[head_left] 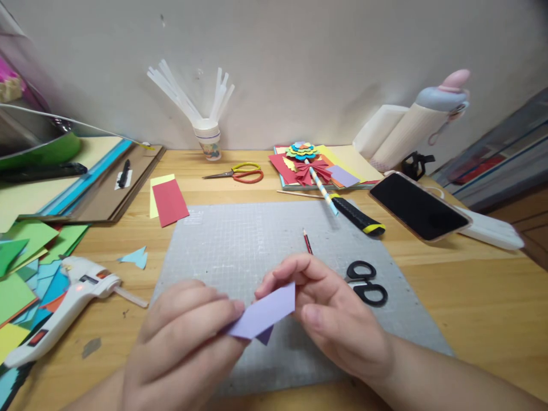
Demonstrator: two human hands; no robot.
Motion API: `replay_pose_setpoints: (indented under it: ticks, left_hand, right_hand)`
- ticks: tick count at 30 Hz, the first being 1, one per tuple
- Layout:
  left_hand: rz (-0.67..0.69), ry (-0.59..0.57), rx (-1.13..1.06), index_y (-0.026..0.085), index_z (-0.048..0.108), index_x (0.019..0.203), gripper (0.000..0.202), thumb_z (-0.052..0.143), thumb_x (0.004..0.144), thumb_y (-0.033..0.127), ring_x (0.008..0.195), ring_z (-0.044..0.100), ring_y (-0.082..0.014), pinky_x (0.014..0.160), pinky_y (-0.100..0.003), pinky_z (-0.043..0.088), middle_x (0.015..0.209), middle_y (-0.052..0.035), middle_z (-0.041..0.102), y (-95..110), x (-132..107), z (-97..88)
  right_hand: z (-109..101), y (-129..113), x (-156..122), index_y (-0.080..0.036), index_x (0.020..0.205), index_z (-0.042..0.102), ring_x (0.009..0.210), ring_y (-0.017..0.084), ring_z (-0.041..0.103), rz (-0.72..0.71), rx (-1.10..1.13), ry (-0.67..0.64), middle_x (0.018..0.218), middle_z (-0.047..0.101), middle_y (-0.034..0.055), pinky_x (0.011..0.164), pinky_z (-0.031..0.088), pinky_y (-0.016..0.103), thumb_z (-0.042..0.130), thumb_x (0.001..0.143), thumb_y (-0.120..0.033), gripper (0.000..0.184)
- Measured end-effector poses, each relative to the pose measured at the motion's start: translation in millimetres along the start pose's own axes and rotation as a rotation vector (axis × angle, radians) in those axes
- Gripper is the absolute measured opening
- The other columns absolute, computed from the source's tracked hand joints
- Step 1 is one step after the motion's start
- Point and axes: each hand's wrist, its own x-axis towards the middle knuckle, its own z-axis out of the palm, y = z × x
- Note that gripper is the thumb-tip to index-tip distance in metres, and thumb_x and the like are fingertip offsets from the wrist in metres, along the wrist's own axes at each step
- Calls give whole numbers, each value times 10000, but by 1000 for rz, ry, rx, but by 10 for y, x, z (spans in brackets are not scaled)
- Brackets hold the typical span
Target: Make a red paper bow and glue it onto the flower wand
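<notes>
A folded lilac paper piece [265,315] is held above the grey cutting mat [240,240], low in the middle of the view. My left hand [188,337] pinches its lower left end between thumb and fingers. My right hand [329,308] grips its upper right end, fingers curled over the top edge. A red pencil [307,241] lies on the mat just beyond my right fingers. Black scissors [367,283] rest on the mat right of my right hand.
A white glue gun [64,305] lies left among coloured papers [25,268]. Red and yellow sheets [169,200], yellow-handled scissors [240,171], a cup of glue sticks [208,137], a paper flower craft [306,162], a utility knife [357,216], a phone [417,205] and a bottle [423,125] ring the mat.
</notes>
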Motion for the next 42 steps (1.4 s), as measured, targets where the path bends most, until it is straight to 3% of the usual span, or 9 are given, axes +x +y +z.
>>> replay_pose_setpoints:
  ticks: [3, 7, 14, 22, 27, 30, 35, 38, 42]
  left_hand:
    - [115, -32, 110, 375, 667, 1074, 440, 751, 712, 138, 832, 639, -185, 788, -320, 505, 938, 21, 706, -50, 79, 64]
    - [-80, -120, -117, 341, 618, 1186, 346, 627, 843, 388, 881, 604, -194, 770, -303, 483, 965, -16, 667, -24, 144, 165]
    - [-267, -170, -24, 330, 529, 1273, 437, 579, 862, 191, 814, 581, -157, 710, -270, 474, 911, -2, 635, -114, 154, 285]
    - [-383, -188, -100, 234, 658, 818, 90, 575, 850, 250, 801, 560, -167, 703, -280, 444, 846, -16, 587, -88, 234, 265]
    - [-791, -271, -635, 192, 523, 596, 323, 536, 854, 385, 622, 468, -136, 587, -259, 385, 648, 9, 501, -89, 284, 295]
    - [-901, -292, -818, 183, 523, 588, 334, 591, 814, 420, 613, 452, -128, 595, -254, 374, 617, 13, 500, -95, 293, 314]
    - [-918, -268, -872, 175, 513, 605, 343, 638, 802, 427, 594, 482, -105, 597, -230, 380, 593, 28, 525, -99, 267, 339]
    - [-913, -198, -855, 210, 567, 858, 186, 648, 807, 370, 596, 558, -120, 580, -238, 428, 660, 33, 587, -105, 229, 361]
    - [-700, -212, -670, 262, 586, 1032, 166, 568, 869, 284, 742, 617, -155, 688, -294, 493, 850, -4, 641, -80, 237, 345]
  right_hand:
    - [-8, 39, 29, -236, 995, 603, 864, 125, 605, 9, -115, 84, 961, 649, 20, 780, 485, 270, 687, 810, -233, 203]
    - [-20, 78, 88, -226, 978, 577, 743, 89, 576, 53, -194, 210, 873, 604, -11, 665, 476, 215, 689, 800, -228, 210]
    - [-11, 110, 115, -253, 1133, 498, 816, 113, 603, 57, -248, 204, 978, 608, 7, 721, 479, 252, 649, 790, -194, 379]
    - [-30, 141, 70, -298, 1235, 501, 801, 126, 573, 69, -559, 168, 926, 596, -4, 720, 455, 275, 570, 832, -152, 434]
    - [-45, 87, 150, -239, 1153, 481, 652, 107, 548, 152, -299, 245, 782, 579, -33, 602, 430, 238, 671, 766, -239, 432]
    - [-74, 64, 180, -234, 1149, 462, 657, 103, 576, 176, -158, 282, 796, 617, -34, 611, 442, 227, 736, 725, -262, 505]
    - [-121, 106, 179, -138, 891, 614, 553, 73, 553, 356, -91, 163, 677, 628, -8, 490, 386, 170, 747, 718, -353, 307]
    - [-128, 132, 177, -121, 785, 646, 520, 86, 576, 410, -86, 98, 631, 638, 14, 434, 375, 165, 693, 758, -399, 283]
    - [-132, 96, 183, -118, 821, 675, 534, 110, 625, 410, -85, 120, 663, 671, 37, 422, 410, 162, 660, 773, -361, 249]
